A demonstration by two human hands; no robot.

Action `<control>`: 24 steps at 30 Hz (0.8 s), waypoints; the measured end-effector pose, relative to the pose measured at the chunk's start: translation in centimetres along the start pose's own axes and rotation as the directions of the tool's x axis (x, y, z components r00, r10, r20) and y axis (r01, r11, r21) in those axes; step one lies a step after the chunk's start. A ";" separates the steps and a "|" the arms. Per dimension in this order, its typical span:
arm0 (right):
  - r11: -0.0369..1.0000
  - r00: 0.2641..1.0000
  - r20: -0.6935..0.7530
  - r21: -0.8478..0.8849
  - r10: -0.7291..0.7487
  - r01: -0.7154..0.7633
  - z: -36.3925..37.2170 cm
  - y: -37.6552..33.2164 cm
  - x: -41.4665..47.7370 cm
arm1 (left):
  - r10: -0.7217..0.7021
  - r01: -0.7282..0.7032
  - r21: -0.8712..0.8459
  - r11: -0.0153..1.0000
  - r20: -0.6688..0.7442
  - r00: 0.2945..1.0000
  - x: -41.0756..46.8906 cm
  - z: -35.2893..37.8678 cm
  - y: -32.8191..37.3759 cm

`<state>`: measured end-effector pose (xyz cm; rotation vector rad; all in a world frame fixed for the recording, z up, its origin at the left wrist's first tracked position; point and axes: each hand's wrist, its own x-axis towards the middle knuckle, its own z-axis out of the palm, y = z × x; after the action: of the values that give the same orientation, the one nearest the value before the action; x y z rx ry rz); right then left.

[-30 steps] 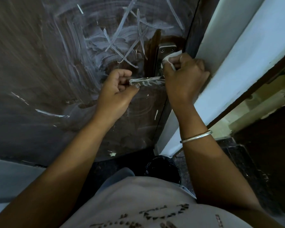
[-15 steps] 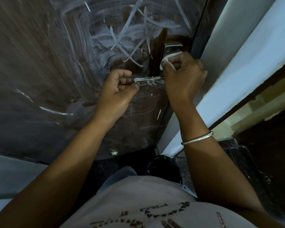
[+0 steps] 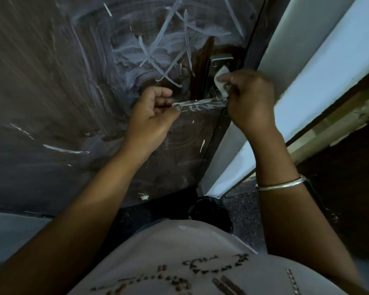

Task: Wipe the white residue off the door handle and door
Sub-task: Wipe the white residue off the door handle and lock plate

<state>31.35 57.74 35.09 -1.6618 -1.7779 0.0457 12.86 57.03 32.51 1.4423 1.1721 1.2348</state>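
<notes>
A dark brown door (image 3: 51,81) fills the left and centre, smeared with white streaks and swirls above and left of the handle. The metal lever handle (image 3: 200,105) runs level and carries white marks; its plate (image 3: 218,62) rises above it. My left hand (image 3: 151,116) pinches the handle's free left end. My right hand (image 3: 251,99) holds a small white cloth (image 3: 221,79) pressed at the handle's base by the plate.
A white door frame (image 3: 307,60) runs diagonally on the right beside the door's edge. A dark speckled floor (image 3: 243,205) lies below, with a dark shoe (image 3: 211,213) near the door's bottom. A metal bangle (image 3: 281,184) circles my right wrist.
My right hand with the cloth has slid down the plate to the handle's base. My left hand stays on the handle's end. The view has shifted slightly.
</notes>
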 end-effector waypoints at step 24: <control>0.987 0.987 0.157 -0.146 -0.043 0.066 -1.6 0.0 0.1 | -0.060 0.060 -0.005 0.998 0.069 0.996 0.9 -0.1 -0.4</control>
<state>32.20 57.12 36.34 -1.7550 -1.9839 0.0152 12.80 57.95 32.26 1.4227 1.1553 1.1386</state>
